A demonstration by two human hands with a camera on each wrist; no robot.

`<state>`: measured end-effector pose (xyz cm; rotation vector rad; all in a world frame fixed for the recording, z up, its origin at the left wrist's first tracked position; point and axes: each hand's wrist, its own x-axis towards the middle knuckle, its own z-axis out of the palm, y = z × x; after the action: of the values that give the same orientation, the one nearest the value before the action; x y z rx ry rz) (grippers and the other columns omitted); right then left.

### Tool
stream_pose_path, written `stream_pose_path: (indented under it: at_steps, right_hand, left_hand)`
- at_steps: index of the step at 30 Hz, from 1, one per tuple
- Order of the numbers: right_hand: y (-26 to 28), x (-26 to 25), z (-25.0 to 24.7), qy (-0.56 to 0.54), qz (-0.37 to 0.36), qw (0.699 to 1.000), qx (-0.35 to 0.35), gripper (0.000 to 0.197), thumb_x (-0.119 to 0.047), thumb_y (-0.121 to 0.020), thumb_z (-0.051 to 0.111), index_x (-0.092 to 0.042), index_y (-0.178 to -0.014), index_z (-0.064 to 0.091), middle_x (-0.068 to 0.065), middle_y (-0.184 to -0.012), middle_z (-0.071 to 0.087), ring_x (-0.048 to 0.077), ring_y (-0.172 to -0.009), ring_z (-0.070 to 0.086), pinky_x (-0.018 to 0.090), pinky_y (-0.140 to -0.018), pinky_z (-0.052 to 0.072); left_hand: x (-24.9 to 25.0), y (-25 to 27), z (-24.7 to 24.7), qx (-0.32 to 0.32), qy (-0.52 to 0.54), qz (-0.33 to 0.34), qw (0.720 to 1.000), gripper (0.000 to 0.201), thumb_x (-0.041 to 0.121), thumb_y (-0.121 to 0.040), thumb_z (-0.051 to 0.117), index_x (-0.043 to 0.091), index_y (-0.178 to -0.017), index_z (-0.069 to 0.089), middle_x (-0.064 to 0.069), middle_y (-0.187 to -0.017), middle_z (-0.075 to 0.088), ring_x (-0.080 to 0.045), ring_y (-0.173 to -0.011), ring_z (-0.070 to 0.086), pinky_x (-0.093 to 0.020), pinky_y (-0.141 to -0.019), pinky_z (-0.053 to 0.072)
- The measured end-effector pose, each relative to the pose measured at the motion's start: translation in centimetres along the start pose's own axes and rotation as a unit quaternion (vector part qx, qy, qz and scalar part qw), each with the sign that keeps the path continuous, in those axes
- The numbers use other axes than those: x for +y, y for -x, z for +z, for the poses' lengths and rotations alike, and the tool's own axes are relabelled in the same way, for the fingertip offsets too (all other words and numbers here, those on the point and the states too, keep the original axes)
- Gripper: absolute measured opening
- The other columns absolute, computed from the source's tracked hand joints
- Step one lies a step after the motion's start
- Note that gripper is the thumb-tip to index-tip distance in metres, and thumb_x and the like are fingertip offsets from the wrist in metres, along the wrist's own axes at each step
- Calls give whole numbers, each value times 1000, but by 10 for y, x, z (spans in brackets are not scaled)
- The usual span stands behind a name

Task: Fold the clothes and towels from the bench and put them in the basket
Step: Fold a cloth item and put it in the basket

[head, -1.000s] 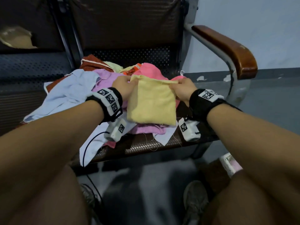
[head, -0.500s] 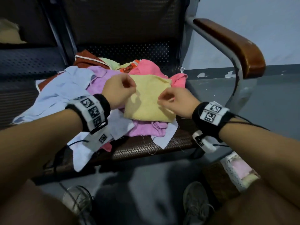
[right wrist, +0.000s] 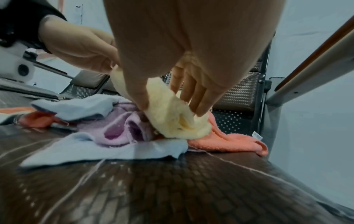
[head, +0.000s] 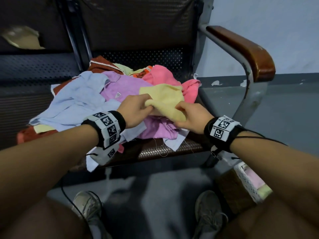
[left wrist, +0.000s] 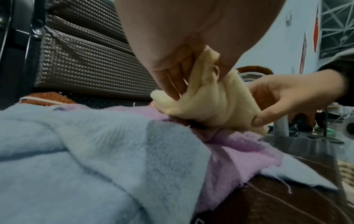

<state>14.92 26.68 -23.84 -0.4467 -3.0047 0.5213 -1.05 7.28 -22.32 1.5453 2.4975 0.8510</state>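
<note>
Yellow towel [head: 165, 99], on the pile atop the bench [head: 172, 149], is pinched by left hand [head: 136, 110] and right hand [head: 191, 116], whose 2 grips should align edges before creasing.

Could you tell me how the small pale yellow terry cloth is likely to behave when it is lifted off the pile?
The small pale yellow terry cloth probably sags limply: it bunches between left hand and right hand. Likely light, a pinch holds it. Its nap suggests little slipping.

Two worn grey shoes [head: 87, 207] on grey floor [head: 155, 195]; wall [head: 276, 31] behind, perhaps pale blue.
</note>
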Motion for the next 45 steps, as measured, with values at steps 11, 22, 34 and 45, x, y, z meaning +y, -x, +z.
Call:
stream_pose_path:
  at_steps: [11,22,34,45]
  right_hand:
    - [-5,1,-4,-192,102,974,55,17,-35,-98,57,-20,-103,62,-6,-83,58,18,-80,55,28,-70,38]
    - [-36,-2,14,-117,176,977,38,28,-39,-101,52,-14,-90,55,6,-88,59,25,-80,52,28,-67,30]
    - [-32,-43,-2,-90,-50,995,-2,72,-53,-79,75,-18,-137,48,3,-120,66,22,-106,64,40,-90,51]
    - [28,-24,-84,-427,74,894,112,32,-23,-85,65,-24,-116,65,0,-113,74,19,-106,70,49,-99,54]
  left_hand:
    - [-16,-5,-2,51,37,-172,983,40,41,-99,53,13,-73,43,-2,-67,47,-22,-65,42,-34,-56,26]
    - [-22,9,-3,-56,-61,62,995,60,42,-73,78,17,-123,57,-5,-121,59,-24,-111,52,-41,-94,45]
    - [-3,-1,-10,53,8,5,999,34,25,-82,60,18,-114,52,-4,-90,67,-25,-81,61,-41,-71,50]
    - [90,-29,-15,-10,388,-92,917,78,68,-70,71,20,-129,54,3,-116,70,-13,-106,68,-41,-98,54]
